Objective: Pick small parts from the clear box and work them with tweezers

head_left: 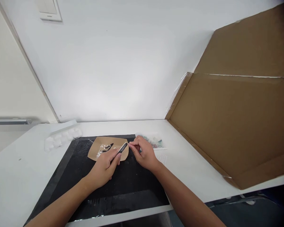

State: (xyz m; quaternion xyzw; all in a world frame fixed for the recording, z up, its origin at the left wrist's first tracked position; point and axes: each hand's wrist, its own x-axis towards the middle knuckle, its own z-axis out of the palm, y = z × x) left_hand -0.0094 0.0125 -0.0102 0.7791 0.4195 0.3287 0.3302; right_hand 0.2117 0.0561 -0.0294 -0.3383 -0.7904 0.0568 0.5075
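My left hand (106, 165) is closed around a slim black piece with a pale edge (123, 147), its rounded end pointing up to the right. Beside that end, my right hand (143, 151) holds thumb and forefinger together in a pinch; whatever is between them is too small to make out. Under and behind my left hand lies a brown paper tray (92, 152). Small white bits (101, 147) and thin, dark, twisted pieces (108, 147) are scattered in it.
A black mat (130, 179) covers part of the white table (11, 176). Behind my right hand sits a white tray with small clear and greenish packets (157, 142). A clear plastic box (62, 137) stands at the back left. Large folded cardboard (234, 116) leans on the right.
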